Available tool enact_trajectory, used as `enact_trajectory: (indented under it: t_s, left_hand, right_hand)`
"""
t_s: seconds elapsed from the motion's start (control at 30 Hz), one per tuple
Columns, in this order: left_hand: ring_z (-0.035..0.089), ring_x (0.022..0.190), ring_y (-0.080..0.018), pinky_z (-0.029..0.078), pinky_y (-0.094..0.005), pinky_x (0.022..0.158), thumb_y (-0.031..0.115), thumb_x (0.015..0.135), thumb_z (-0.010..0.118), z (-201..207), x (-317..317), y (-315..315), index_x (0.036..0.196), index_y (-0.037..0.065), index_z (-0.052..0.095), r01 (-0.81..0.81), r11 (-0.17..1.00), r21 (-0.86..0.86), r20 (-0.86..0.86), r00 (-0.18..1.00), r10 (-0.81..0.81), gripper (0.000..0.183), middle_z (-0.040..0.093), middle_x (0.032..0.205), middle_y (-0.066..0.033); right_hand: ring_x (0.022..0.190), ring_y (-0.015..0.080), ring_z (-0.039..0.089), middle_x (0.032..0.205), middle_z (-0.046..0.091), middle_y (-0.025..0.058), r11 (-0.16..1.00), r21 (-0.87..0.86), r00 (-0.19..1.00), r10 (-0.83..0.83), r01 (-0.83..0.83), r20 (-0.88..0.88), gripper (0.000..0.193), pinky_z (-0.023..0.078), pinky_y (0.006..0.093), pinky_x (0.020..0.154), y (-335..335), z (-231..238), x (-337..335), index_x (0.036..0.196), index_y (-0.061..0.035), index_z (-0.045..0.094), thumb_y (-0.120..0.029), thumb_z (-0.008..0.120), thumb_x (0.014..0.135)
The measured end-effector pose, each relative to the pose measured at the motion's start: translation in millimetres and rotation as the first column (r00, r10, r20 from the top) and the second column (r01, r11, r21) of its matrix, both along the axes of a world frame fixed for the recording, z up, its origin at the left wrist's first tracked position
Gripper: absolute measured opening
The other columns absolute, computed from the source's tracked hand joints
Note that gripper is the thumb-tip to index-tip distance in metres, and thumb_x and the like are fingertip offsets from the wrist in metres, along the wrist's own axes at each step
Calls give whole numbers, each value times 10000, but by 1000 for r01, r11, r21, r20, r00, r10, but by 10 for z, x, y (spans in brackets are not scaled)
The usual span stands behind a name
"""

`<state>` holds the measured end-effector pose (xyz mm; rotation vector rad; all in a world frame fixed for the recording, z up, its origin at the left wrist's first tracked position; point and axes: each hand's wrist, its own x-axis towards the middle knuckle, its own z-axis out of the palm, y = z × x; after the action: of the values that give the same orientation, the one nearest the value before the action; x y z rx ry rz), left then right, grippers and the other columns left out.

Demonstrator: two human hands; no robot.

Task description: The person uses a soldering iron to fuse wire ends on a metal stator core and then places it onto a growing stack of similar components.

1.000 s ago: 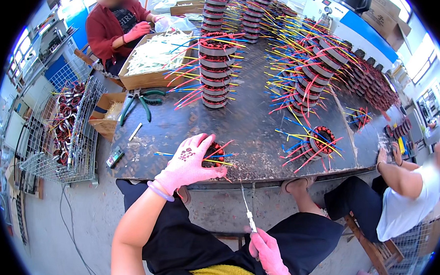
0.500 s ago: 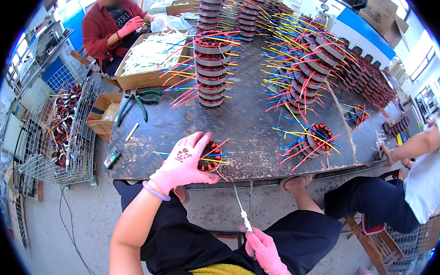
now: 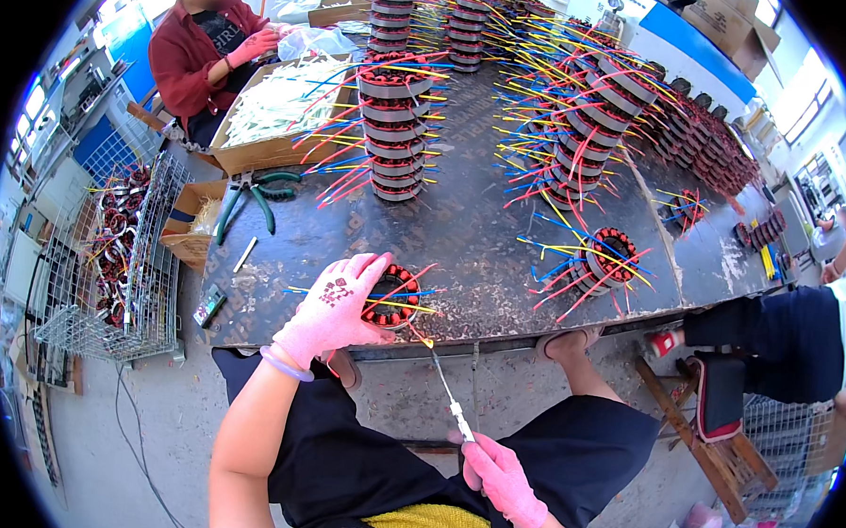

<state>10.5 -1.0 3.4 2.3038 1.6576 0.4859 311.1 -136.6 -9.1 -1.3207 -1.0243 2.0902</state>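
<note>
My left hand, in a pink glove, grips the left side of a ring-shaped motor stator at the table's front edge. Red windings line the stator; red, blue and yellow wires stick out from it. One red wire points down past the edge. My right hand, also gloved, is closed round the lower end of a thin metal rod tool with a white collar. The rod slants up to the left, and a small bright yellow spot, like a flame, shows at its tip by the red wire's end.
Stacked stators with loose wires stand across the table. Green-handled pliers lie by a carton of white strips. A wire basket stands left. One person sits far left; another is at the right by a wooden stool.
The rod tool has shifted slightly left and up, and a yellow glow now shows at its tip. The person at the right has risen off the stool and moved away. My left hand stays on the stator.
</note>
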Motion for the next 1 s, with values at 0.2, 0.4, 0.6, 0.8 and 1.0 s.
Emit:
enact_trajectory:
  t_s: [0.2,0.4,0.6,0.8,1.0]
  left_hand:
    - [469,1249,-376,375,-434,1070,343,584,870,32,12,34,1428,32,405,9,999,-33,19,1000,-8,1012,488,1342,-171]
    - [468,1247,-385,384,-437,1063,305,551,870,31,13,11,1410,12,424,-18,1000,-26,15,1000,18,1011,480,1362,-178]
    - [465,1252,-384,382,-434,1067,301,537,877,68,109,34,1414,14,420,-30,999,-39,-6,1000,29,1030,478,1361,-179]
    - [475,1243,-386,381,-430,1066,311,531,879,10,16,-1,1397,6,440,-37,999,-19,15,999,38,1018,491,1341,-189]
    - [475,1245,-371,380,-425,1062,333,572,872,-3,30,40,1414,7,413,21,1000,3,16,1000,-21,1013,490,1338,-186]
  right_hand:
    - [568,40,410,666,448,-60,999,-29,999,-34,33,-14,381,329,200,538,-26,-39,0,1312,7,550,-246,500,1032]
    - [604,43,409,711,433,-62,999,-38,996,-30,27,-81,372,336,209,548,-31,-84,12,1328,-16,542,-246,483,1041]
    - [599,44,394,709,424,-64,998,-33,989,-60,55,-137,383,328,212,545,-48,-165,56,1335,-13,534,-254,480,1042]
    - [598,45,403,699,439,-62,999,10,998,-35,35,-61,403,326,215,537,-56,-145,1,1347,-19,525,-273,489,1036]
    - [574,44,407,653,466,-51,997,-34,998,-63,62,-28,370,324,206,538,-28,-31,9,1287,-5,571,-249,494,1021]
